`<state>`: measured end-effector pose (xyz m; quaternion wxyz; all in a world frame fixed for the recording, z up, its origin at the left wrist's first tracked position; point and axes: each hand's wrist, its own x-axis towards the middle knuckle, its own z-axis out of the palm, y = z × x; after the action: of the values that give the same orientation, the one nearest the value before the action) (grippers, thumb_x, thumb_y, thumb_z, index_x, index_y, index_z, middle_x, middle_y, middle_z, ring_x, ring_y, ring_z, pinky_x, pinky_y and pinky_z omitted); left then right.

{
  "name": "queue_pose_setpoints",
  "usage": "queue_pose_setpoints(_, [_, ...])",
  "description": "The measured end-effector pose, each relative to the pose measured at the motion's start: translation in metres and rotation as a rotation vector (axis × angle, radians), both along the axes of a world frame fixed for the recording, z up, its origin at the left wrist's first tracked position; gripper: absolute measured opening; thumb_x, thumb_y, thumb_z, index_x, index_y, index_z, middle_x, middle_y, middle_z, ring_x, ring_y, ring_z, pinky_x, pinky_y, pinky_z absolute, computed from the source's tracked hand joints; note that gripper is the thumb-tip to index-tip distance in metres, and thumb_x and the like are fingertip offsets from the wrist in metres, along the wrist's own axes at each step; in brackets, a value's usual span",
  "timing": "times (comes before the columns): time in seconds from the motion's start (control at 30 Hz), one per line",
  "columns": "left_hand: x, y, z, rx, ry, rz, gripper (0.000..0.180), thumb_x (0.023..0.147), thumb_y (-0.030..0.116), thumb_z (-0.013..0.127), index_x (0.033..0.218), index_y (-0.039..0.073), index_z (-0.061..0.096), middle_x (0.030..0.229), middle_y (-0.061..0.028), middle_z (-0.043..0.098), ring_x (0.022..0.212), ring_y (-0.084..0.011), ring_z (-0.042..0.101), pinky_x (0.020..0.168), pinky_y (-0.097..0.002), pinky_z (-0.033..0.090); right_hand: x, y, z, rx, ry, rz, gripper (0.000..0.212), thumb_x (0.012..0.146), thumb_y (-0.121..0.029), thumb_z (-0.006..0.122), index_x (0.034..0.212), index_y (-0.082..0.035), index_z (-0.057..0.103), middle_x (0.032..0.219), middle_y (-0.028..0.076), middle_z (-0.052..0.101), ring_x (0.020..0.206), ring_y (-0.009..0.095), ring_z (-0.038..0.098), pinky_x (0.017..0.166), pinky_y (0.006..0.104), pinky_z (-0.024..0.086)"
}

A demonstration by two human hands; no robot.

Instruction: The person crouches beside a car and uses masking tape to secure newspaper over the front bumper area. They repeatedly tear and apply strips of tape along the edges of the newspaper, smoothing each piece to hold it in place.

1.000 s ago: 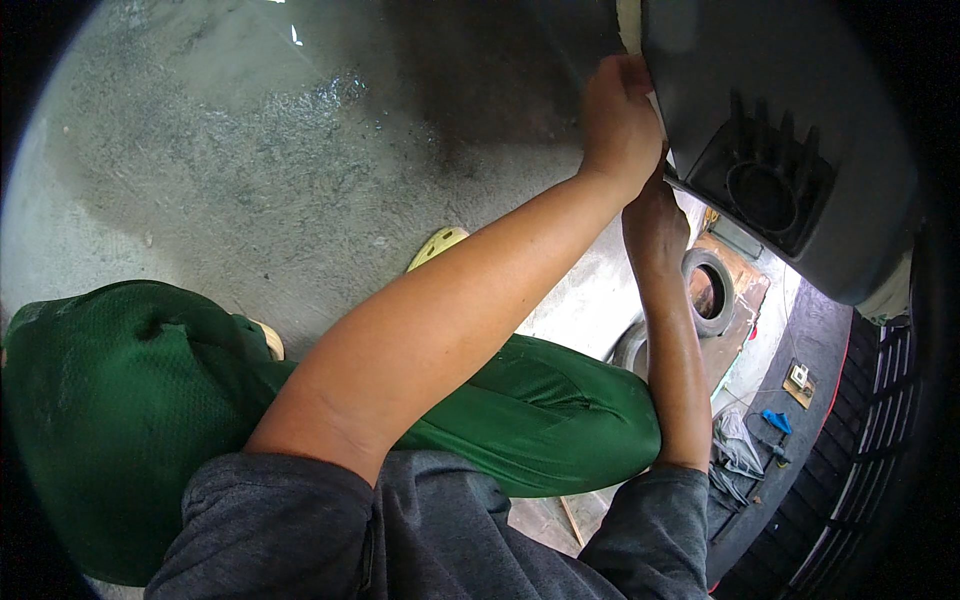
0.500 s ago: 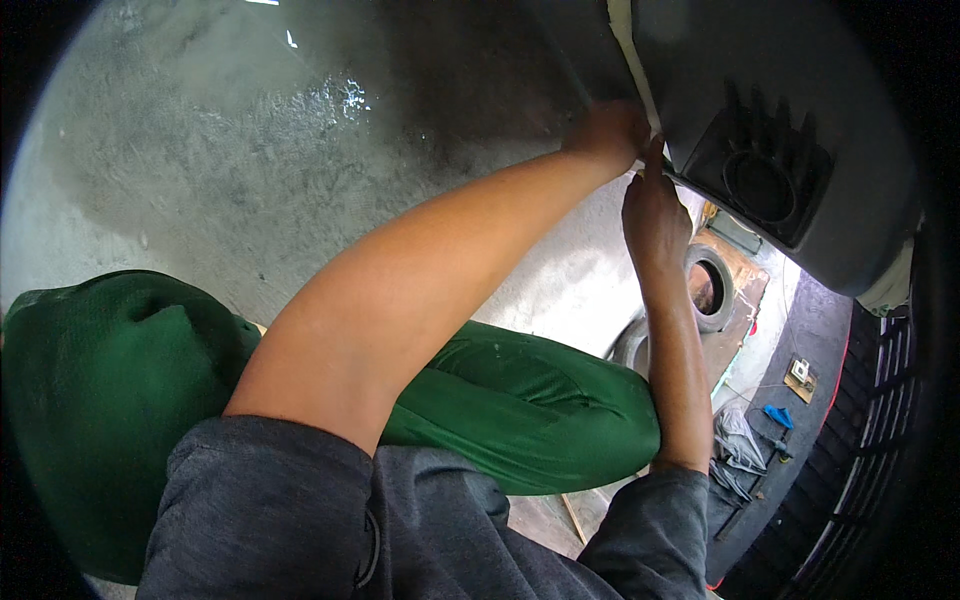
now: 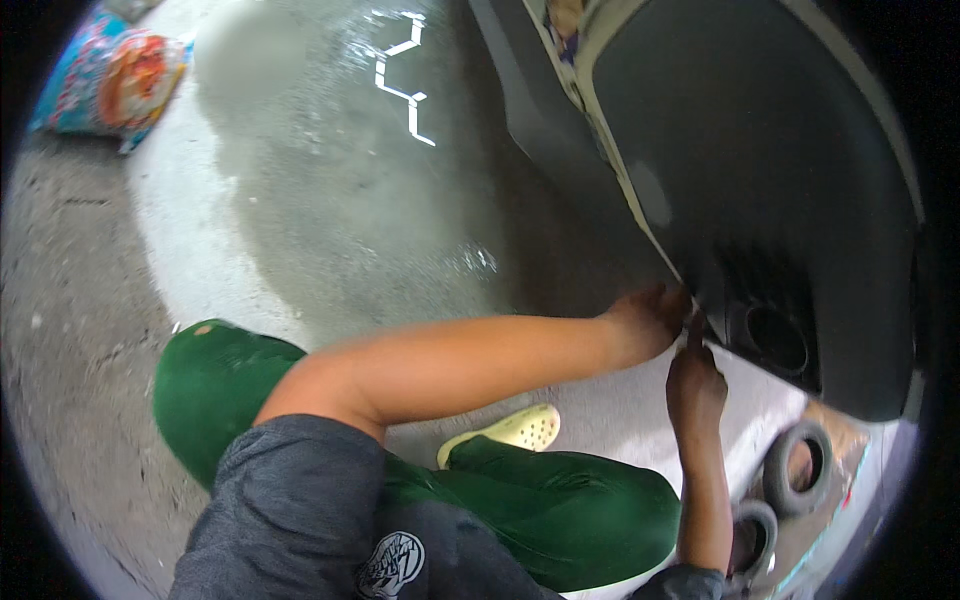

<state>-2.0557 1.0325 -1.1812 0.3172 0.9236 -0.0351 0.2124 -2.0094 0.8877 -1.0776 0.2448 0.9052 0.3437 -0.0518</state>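
A large dark grey panel (image 3: 740, 150), looking like a car bumper, fills the upper right, with a round recess (image 3: 776, 338) near its lower corner. Along its left edge runs a pale cream strip (image 3: 634, 204), narrowing toward the corner. My left hand (image 3: 648, 325) is at the lower end of this strip, its fingers curled in against the panel's edge. Just below and to the right, my right hand (image 3: 697, 385) has its index finger reaching up to the same spot and the other fingers folded. Whatever either hand pinches is too small or hidden to name.
Two tyres (image 3: 798, 468) lie at the lower right. A colourful plastic bag (image 3: 118, 82) rests on the floor (image 3: 330, 200) at the far upper left. My bent knees in green trousers (image 3: 570, 510) are below my arms, with a yellow clog (image 3: 525, 428) between them.
The view has shifted, so the panel and hands appear lower and further right. More of the floor, the bag and the clog now show. Both hands stay at the strip's lower end.
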Motion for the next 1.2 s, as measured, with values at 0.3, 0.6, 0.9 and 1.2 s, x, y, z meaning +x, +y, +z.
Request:
queue_pose_setpoints(0.3, [0.004,0.041,0.009,0.486,-0.006,-0.231,0.063,0.098,0.022,0.060,0.159,0.014,0.048,0.172,-0.0108,0.034,0.158,-0.0304,0.034,0.128,-0.0384,0.036,0.009,-0.005,0.017,0.140,0.262,-0.062,0.085,0.097,-0.014,0.058,0.171,-0.008,0.015,0.111,0.027,0.070,0.083,0.039,0.075,0.070,0.0501,0.063])
queue_pose_setpoints(0.6, [0.011,0.030,0.013,0.019,0.499,-0.381,0.066,0.103,0.014,0.048,0.167,0.015,0.033,0.173,-0.0133,0.031,0.158,-0.0307,0.032,0.129,-0.0396,0.033,0.011,-0.010,0.022,0.120,0.276,-0.129,0.088,0.092,-0.011,0.058,0.171,-0.012,0.018,0.107,0.027,0.070,0.081,0.041,0.074,0.069,0.0519,0.061])
queue_pose_setpoints(0.9, [0.033,0.061,0.009,-0.249,0.556,-0.642,0.052,0.112,0.020,0.034,0.163,0.010,0.038,0.169,-0.0149,0.037,0.155,-0.0303,0.038,0.129,-0.0423,0.030,-0.019,0.025,0.021,-0.033,0.128,-0.445,0.066,0.095,-0.015,0.057,0.160,-0.012,0.046,0.128,0.027,0.069,0.086,0.035,0.076,0.072,0.0451,0.062])
queue_pose_setpoints(1.2, [0.052,0.064,-0.011,-0.628,0.557,-0.626,0.050,0.117,0.030,0.033,0.158,0.004,0.045,0.162,-0.0177,0.047,0.151,-0.0300,0.042,0.128,-0.0456,0.029,-0.021,0.065,0.036,0.248,0.134,-0.724,0.062,0.099,-0.007,0.048,0.160,-0.018,0.045,0.142,0.020,0.065,0.107,0.039,0.073,0.090,0.0517,0.060])
